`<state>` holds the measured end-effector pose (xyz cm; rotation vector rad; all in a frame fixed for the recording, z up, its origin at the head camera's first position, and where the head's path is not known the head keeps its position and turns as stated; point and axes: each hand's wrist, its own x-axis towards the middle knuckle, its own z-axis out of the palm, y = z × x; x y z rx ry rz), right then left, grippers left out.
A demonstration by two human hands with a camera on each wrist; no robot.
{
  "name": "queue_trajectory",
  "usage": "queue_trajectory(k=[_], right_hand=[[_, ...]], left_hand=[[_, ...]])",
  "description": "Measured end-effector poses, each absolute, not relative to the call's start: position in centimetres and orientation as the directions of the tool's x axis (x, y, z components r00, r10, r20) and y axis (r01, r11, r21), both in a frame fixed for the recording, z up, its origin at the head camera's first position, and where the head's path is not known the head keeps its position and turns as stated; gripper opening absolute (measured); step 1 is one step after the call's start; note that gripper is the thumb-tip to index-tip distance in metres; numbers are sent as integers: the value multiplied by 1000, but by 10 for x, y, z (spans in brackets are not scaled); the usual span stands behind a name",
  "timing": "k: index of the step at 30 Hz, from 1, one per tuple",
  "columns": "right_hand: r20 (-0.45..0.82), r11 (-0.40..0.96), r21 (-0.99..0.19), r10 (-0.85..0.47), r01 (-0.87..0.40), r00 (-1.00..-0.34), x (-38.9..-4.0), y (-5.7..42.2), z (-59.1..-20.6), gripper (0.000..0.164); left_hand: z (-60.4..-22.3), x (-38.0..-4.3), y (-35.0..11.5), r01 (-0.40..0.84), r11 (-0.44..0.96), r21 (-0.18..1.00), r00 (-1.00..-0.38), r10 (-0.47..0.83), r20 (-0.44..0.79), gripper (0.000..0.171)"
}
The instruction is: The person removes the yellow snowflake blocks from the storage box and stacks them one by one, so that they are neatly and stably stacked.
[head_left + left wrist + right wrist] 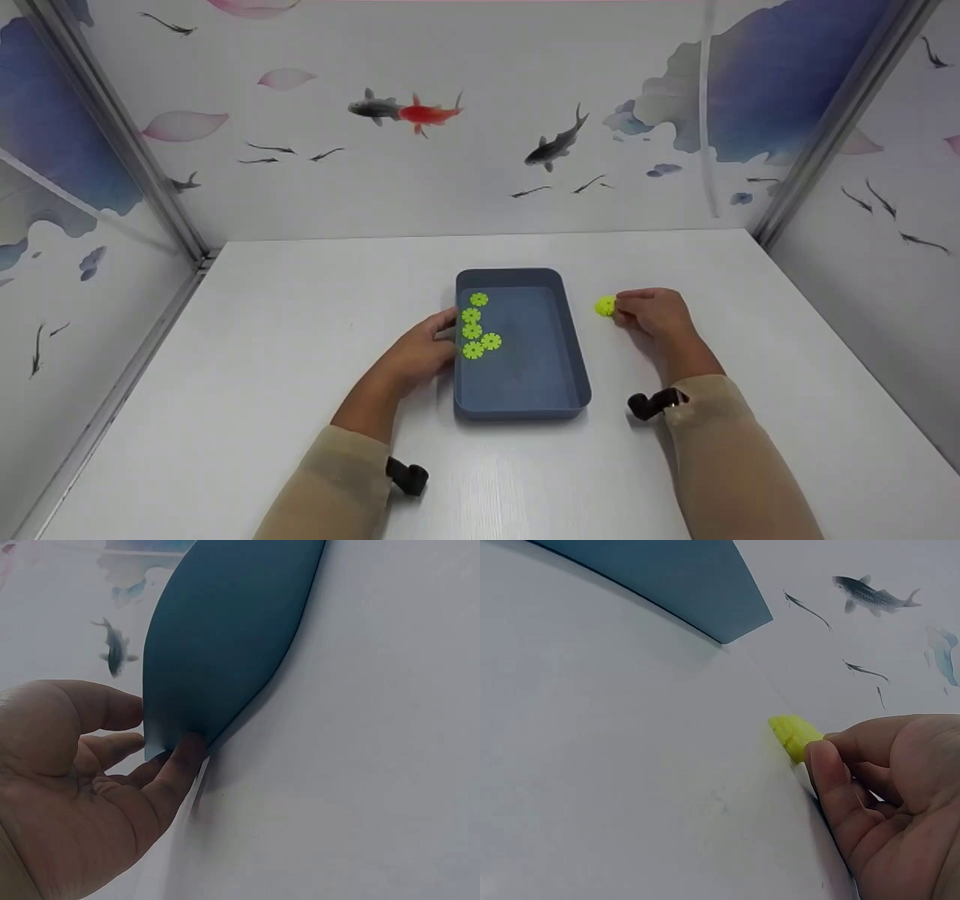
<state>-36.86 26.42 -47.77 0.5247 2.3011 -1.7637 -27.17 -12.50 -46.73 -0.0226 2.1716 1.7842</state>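
Observation:
A blue-grey rectangular tray [536,352] stands on the white table. Inside it, along the left wall, lie several yellow-green notched plastic discs [472,331]. My left hand [420,352] grips the tray's left side, and in the left wrist view its fingers meet the tray wall [225,637] at the rim and outer face. To the right of the tray, my right hand [652,311] pinches a yellow-green notched disc piece [793,736] between thumb and fingertips. Seen from the side in the right wrist view, that piece looks thick and layered, and its near part is hidden by the fingers.
The white table [300,322] is bounded by a back wall [450,195] and side walls printed with fish and petals. Metal posts [142,142] stand at the corners. A black wrist device [409,476] is strapped at the left sleeve, another [651,403] at the right.

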Motion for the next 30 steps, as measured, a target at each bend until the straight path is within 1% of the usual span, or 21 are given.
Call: queue_trajectory(k=[2, 8, 20, 25, 30], right_hand=[[-366, 199, -898, 158, 393, -917, -369, 264, -478, 45], [-368, 234, -886, 171, 401, -914, -368, 263, -477, 43], [-375, 273, -868, 185, 414, -908, -368, 261, -477, 42], [-381, 259, -871, 179, 417, -907, -370, 262, -479, 42], [-367, 245, -885, 156, 396, -917, -370, 266, -479, 46]], left_hand=[[-467, -271, -125, -224, 199, 954, -944, 197, -263, 80], [-467, -271, -124, -232, 215, 949, -945, 180, -272, 80], [-469, -273, -125, -222, 212, 952, -945, 194, -264, 81], [-469, -273, -125, -225, 215, 950, -945, 189, -266, 82], [-470, -273, -125, -222, 202, 954, -944, 200, -262, 81]])
